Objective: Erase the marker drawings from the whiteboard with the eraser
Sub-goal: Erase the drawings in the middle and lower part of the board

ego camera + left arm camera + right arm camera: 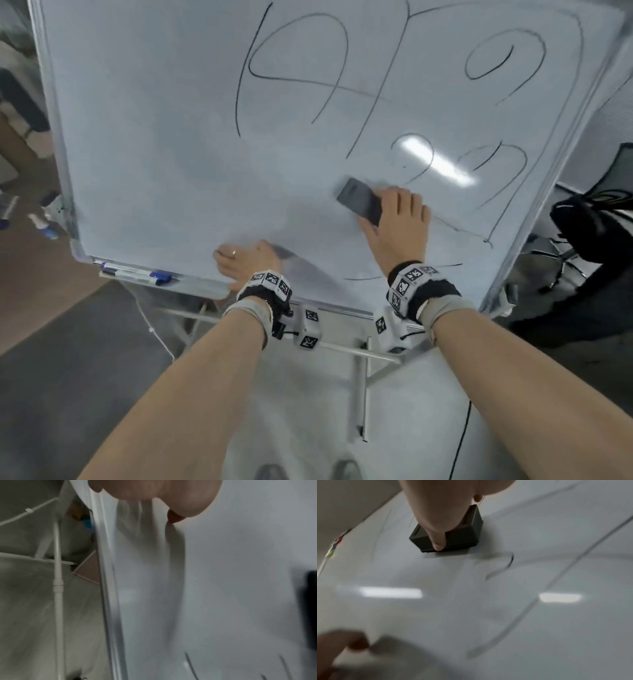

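blue-capped markers (137,274) lie on the tray under the board | your left hand (245,262) rests flat, fingers straight, on the white glossy whiteboard (154,137) | your right hand (397,222) pinches the dark grey rectangular eraser (359,202) against it, beside black looping marker drawings (342,68)

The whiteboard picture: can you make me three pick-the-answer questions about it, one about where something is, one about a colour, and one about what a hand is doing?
1. Where do the markers lie?
A. On the tray under the whiteboard's bottom left edge
B. On the floor by the shoes
C. In the left hand

2. What colour is the eraser?
A. Yellow
B. Dark grey
C. Red

3. What is the right hand doing?
A. Hanging free
B. Holding a marker
C. Gripping the eraser against the whiteboard

Answers: 1 A, they rest on the ledge there. 2 B, both the head and right wrist views show it dark grey. 3 C, its fingers wrap the eraser on the board, while the left hand rests flat.
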`<state>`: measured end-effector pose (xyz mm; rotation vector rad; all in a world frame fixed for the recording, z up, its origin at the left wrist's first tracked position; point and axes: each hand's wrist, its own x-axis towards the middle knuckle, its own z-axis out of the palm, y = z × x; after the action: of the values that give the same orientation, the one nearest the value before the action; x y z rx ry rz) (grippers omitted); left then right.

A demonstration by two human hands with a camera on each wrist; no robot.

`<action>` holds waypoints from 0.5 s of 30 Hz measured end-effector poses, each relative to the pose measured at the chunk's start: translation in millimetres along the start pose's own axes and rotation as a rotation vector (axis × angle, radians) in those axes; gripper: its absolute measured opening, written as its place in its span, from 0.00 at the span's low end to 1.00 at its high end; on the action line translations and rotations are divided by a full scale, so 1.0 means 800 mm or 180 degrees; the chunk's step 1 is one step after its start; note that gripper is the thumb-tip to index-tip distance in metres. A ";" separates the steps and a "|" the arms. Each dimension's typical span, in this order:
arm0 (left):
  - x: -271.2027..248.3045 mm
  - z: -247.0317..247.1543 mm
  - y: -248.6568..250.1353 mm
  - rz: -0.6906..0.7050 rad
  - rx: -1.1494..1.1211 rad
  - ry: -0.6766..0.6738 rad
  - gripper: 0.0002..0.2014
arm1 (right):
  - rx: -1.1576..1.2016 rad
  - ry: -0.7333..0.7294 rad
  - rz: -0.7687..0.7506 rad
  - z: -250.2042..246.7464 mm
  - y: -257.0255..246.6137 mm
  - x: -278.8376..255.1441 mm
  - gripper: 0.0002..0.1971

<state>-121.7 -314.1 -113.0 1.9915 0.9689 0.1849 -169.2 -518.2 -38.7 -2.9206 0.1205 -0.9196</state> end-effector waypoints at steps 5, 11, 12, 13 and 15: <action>-0.029 0.016 0.026 -0.0041 -0.0197 -0.0146 0.40 | 0.0125 0.0361 0.0410 -0.039 0.053 0.039 0.24; -0.043 0.045 0.002 0.0087 -0.0014 -0.0207 0.40 | 0.0430 -0.0903 -0.0822 0.028 0.056 -0.068 0.25; -0.044 0.050 -0.005 0.0127 0.0053 -0.0241 0.40 | 0.0434 -0.1080 -0.0913 0.042 0.058 -0.089 0.26; -0.046 0.054 -0.012 0.0158 0.0125 -0.0273 0.40 | 0.0425 -0.1246 -0.0975 0.053 0.061 -0.108 0.27; -0.051 0.058 -0.025 0.0255 0.0241 -0.0350 0.41 | 0.0327 -0.1473 -0.1091 0.065 0.068 -0.135 0.27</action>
<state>-138.9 -366.6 -146.8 2.0884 0.8379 0.0829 -230.5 -558.9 -147.5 -3.0116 -0.4503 -0.2397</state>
